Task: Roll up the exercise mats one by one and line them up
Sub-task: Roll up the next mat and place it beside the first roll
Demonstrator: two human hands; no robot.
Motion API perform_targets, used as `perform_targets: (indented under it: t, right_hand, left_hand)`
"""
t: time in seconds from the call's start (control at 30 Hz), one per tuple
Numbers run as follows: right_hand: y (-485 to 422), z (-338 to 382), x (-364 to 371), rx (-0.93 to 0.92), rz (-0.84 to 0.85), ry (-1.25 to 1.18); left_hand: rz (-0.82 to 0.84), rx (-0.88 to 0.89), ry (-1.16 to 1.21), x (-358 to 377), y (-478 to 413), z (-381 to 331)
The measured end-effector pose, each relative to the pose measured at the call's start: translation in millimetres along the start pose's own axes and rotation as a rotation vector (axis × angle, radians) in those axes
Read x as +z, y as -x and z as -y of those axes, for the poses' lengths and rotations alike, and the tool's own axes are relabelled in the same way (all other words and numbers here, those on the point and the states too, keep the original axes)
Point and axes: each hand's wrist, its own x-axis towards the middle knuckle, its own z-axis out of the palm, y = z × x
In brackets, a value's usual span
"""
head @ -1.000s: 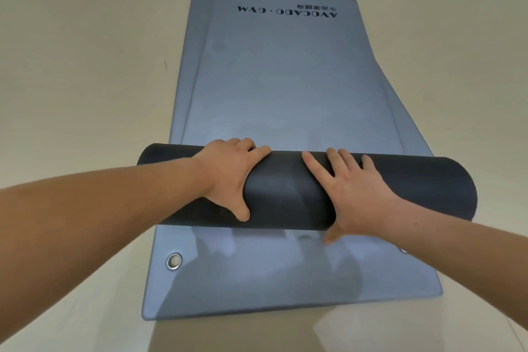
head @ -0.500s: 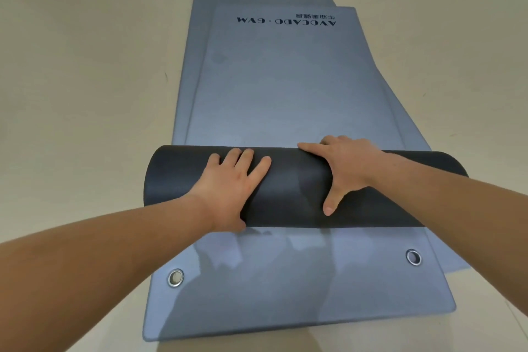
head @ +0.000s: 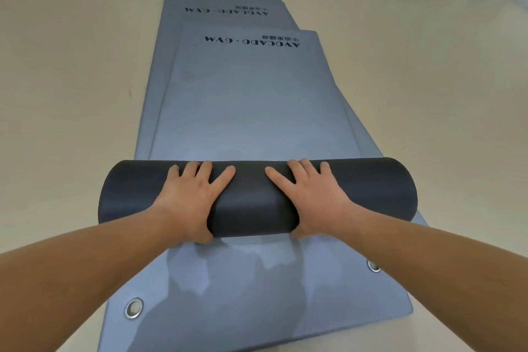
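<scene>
Dark roll (head: 253,203) under both grips (head: 194,198) (head: 313,198)

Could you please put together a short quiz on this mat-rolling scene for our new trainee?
1. True or false: the left hand and the right hand both rest on the dark roll.
2. The metal eyelet by the left forearm sits: A) on the roll; B) in a near corner of a flat grey mat; C) on the bare floor.
3. How many "AVOCADO · GYM" prints show at the mats' far ends?
Key: 1 true; 2 B; 3 two.
</scene>
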Motion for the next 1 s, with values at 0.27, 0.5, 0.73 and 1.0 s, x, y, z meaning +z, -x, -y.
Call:
perform_targets:
  t: [0.27, 0.5, 0.73, 1.0]
  right_hand:
    - [22, -22, -29, -0.092, 0.025, -0.168]
    - [29, -40, -44, -0.155, 0.436, -0.465]
    - [-12, -59, -55, -0.025, 0.314, -0.416]
    - [-23, -65, -76, 0.106, 0.147, -0.439]
  left_hand:
    - [0.094, 0.109, 0.112, -40, 19, 1]
    - [0.435, 0.152, 0.417, -54, 26, 4]
    - [0.067, 0.092, 0.121, -70, 37, 16]
    - [0.06, 0.015, -0.028, -21, 55, -20]
